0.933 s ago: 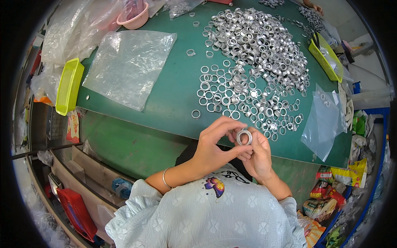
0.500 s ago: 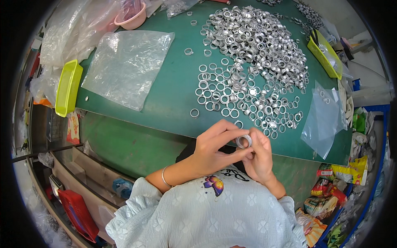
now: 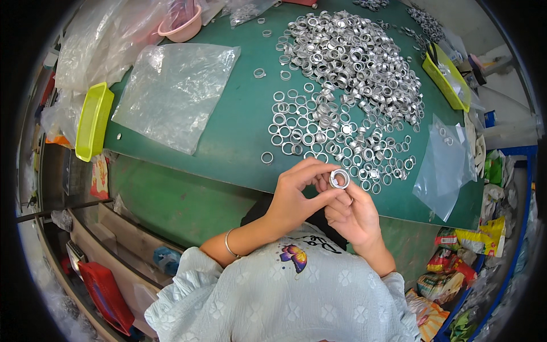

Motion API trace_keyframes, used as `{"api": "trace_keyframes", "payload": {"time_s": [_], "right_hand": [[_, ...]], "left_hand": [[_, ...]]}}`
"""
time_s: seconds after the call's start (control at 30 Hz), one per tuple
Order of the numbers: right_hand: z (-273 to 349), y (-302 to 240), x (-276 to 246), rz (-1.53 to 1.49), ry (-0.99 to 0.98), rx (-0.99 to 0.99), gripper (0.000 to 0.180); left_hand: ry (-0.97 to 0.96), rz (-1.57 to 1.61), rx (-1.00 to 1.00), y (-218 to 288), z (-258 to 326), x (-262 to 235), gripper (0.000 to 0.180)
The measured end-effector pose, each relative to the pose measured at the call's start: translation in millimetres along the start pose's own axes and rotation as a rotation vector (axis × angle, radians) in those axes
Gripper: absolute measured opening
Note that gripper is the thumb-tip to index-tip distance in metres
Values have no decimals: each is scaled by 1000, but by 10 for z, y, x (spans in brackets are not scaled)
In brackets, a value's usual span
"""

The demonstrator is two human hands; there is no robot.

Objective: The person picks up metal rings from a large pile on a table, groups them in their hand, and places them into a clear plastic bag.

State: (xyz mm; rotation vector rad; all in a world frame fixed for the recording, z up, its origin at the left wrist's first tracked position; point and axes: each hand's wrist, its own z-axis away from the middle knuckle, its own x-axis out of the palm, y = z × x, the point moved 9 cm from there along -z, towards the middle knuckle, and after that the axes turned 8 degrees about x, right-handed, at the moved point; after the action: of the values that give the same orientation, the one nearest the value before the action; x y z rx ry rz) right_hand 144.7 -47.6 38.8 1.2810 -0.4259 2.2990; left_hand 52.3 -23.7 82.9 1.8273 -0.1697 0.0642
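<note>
In the head view, the left hand [image 3: 293,194] and right hand [image 3: 358,219], both partly curled, pinch one metal ring [image 3: 333,181] between their fingertips, just above the near edge of the bench [image 3: 239,137]. That single piece seems to be mid-handling. Much appears left: a large heap [image 3: 364,62] lies beyond, with loose rings [image 3: 324,118] spread nearer. I cannot tell which are finished. Two more rings show at the right-side bag [image 3: 439,176], in or on it; another bag [image 3: 176,91] lies flat at left.
</note>
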Motion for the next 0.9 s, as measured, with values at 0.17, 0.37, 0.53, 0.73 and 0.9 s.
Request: {"api": "trace_keyframes", "payload": {"time_s": [0.17, 0.37, 0.53, 0.73, 0.9], "right_hand": [[28, -161, 69, 415, 77, -329, 27], [-34, -230, -196, 548, 78, -331, 29], [-4, -319, -498, 642, 196, -355, 34], [68, -515, -524, 1145, 444, -425, 31], [167, -786, -463, 1461, 572, -705, 16]], "left_hand": [[85, 301, -202, -254, 46, -28, 31], [211, -265, -44, -360, 93, -614, 28], [412, -866, 75, -381, 81, -1222, 33], [322, -1203, -28, -509, 51, -1416, 41], [331, -1147, -16, -464, 118, -1329, 45]]}}
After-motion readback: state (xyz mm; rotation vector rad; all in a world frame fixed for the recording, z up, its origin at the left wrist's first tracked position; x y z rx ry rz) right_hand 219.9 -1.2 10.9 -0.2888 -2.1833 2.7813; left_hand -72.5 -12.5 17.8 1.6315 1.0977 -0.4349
